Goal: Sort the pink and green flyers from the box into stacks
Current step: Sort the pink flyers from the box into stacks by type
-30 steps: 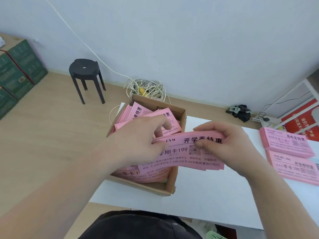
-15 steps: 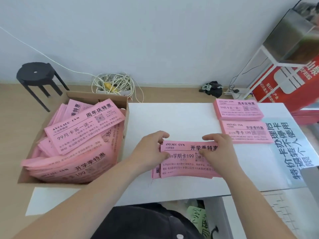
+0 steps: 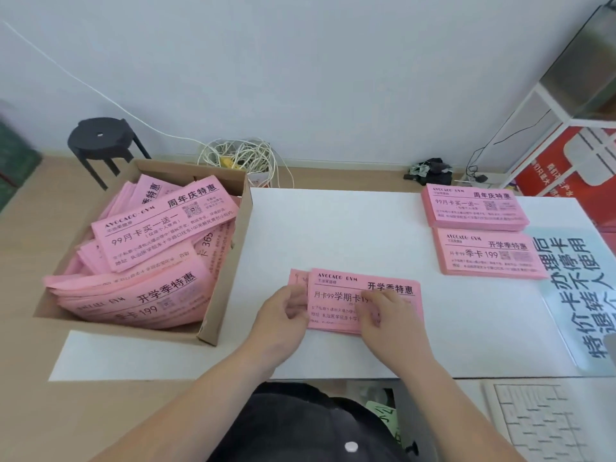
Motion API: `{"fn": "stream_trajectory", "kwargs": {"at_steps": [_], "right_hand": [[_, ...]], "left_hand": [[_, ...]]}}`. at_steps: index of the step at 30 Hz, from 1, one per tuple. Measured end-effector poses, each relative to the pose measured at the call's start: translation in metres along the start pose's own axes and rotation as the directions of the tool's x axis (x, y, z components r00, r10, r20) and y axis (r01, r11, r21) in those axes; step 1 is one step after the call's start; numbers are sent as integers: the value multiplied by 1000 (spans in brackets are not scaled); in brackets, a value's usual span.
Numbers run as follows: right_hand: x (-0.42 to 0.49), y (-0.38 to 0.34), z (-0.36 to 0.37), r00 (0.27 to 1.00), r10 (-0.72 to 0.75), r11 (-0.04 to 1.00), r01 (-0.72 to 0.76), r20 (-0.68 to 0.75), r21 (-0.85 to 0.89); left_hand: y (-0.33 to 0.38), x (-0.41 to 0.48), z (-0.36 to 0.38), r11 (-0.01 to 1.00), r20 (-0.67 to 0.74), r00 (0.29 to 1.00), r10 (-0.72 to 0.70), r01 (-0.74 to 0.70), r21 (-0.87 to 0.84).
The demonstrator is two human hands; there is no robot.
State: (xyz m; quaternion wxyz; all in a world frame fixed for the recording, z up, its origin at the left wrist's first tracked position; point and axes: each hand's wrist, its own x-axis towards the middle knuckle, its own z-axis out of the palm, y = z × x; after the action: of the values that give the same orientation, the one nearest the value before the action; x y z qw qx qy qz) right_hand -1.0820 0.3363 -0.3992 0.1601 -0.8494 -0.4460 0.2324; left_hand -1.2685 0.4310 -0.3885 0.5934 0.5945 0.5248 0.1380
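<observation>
Pink paper fills most of what I look down on. On the white table [image 3: 333, 228] straight in front of me lies a small bundle of flyers [image 3: 343, 295], flat, its top sheet printed in black, with a sheet or two poking out past its left end. My left hand [image 3: 283, 315] is at that left end, fingers curled in and pinching the edges that stick out. My right hand [image 3: 390, 321] lies on the bundle's lower right part, knuckles up and fingers bent down onto the paper — whether it grips the sheets or only presses them I cannot tell. To my left the cardboard box [image 3: 220, 305] stands at the table's left end, near the bundle but apart from it. It is heaped with loose flyers [image 3: 160, 235] lying at all angles, one long one slanting across the top. At the far right of the table are two squared piles, one just behind the other: the far stack [image 3: 473, 208] towards the wall and the near stack [image 3: 490, 255] in front of it — both well apart from the bundle. A pale printed sheet [image 3: 573, 271] with large dark characters lies just right of the near stack, and a white keyboard [image 3: 540, 425] shows at the lower right. On the floor by the wall are a black stool [image 3: 100, 141] and a tangle of white cable [image 3: 240, 158].
</observation>
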Motion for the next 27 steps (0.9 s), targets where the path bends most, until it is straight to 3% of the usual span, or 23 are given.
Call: {"fn": "stream_trajectory", "kwargs": {"at_steps": [3,7,10,12,15,18,22,24,27], "right_hand": [[2,-6,-13,997,55,992,-61,55,115],[5,-15,-17,993,77,987,-88,89,135],[6,-18,-19,992,95,975,-110,88,194],[9,-13,-18,994,89,983,-98,61,158],[9,-8,-8,997,63,995,-65,41,76],[9,-10,0,998,57,997,-59,24,52],[9,-12,-8,996,76,993,-79,35,87],[8,-17,-18,995,67,985,-77,75,153],[6,-30,-33,988,55,968,-88,143,235]], "left_hand": [[8,-13,11,996,46,995,89,-89,-9],[2,-34,37,927,314,924,218,-296,230],[-10,-37,36,908,255,927,276,-339,248],[-6,-34,27,954,70,972,226,-235,187],[-3,-23,15,993,-126,991,-36,21,-116],[0,-21,12,942,-83,984,-160,127,-310],[9,-21,13,897,14,987,-163,153,-415],[14,-28,17,946,102,993,-56,86,-312],[12,-44,32,972,209,956,207,-225,64]]}}
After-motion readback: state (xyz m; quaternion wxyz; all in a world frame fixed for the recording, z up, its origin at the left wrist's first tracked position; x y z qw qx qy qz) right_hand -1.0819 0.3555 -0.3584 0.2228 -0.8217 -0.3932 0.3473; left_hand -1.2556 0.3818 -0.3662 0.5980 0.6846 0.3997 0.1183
